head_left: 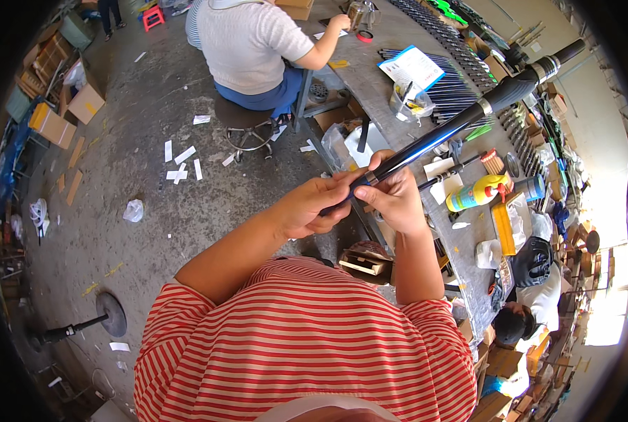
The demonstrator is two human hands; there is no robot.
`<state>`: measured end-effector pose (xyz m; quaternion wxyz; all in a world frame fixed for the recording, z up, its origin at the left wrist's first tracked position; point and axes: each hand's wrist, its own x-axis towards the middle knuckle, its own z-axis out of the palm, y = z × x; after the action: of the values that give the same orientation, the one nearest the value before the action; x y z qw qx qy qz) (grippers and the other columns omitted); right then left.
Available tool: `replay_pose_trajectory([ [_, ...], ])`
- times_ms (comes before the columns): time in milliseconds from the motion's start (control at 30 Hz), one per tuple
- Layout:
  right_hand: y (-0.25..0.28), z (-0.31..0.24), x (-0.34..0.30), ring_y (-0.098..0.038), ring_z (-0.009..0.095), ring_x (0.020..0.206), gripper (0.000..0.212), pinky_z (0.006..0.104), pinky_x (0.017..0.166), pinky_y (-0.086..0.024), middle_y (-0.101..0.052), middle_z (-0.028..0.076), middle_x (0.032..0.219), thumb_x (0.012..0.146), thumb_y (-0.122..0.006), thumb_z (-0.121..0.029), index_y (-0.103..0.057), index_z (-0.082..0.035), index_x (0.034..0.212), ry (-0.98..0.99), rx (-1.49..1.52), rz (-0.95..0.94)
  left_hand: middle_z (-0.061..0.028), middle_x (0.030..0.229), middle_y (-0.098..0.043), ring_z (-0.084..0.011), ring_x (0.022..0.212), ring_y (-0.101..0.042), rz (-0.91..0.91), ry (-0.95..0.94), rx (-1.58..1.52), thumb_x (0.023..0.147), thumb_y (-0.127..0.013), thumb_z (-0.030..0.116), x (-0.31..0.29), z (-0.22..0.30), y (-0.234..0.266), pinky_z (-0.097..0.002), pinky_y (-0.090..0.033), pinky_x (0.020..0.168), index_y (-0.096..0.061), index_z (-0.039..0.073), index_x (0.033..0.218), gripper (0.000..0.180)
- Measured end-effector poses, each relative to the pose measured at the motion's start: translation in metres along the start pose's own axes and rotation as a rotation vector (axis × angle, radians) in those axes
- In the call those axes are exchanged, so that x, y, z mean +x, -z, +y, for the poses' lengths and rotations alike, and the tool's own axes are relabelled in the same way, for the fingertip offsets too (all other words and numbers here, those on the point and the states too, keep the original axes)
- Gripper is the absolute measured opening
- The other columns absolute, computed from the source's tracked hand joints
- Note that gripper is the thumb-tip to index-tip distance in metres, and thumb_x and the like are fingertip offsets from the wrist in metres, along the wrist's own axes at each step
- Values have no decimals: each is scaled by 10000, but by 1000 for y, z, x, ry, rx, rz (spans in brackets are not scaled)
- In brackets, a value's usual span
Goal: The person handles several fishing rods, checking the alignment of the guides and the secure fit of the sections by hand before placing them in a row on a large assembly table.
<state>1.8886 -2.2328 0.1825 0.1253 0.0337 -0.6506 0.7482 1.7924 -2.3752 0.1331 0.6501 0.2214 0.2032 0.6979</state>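
Observation:
My left hand [315,204] is closed around the lower end of a black fishing rod [440,133], thumb and fingers pressed on it. Just above, my right hand [392,195] grips the same rod, its thumb lying along the shaft. The rod slants up to the far right, over the workbench, with metal bands and a thicker grip section near its far end. Dark blue shows on the part between my hands; the fingers hide most of this end.
On the grey workbench [468,264] lie several dark rods [461,105], a clear cup of pens [405,105], a yellow bottle [477,193] and an orange tray [503,228]. A co-worker [247,53] sits at its far end, on a wheeled stool [247,126]. Paper scraps [180,155] litter the floor.

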Motion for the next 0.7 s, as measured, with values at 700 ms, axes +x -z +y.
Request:
replay_pose_trajectory([
  [700, 165, -60, 84, -251, 63, 376, 276, 220, 377, -232, -247, -58, 468, 869, -450, -209, -342, -132, 627, -30, 656, 1296, -136, 837, -547, -252, 610, -536, 785, -238, 2566, 828, -515, 239, -158, -15, 20, -332, -396, 457, -519, -1, 1087, 353],
])
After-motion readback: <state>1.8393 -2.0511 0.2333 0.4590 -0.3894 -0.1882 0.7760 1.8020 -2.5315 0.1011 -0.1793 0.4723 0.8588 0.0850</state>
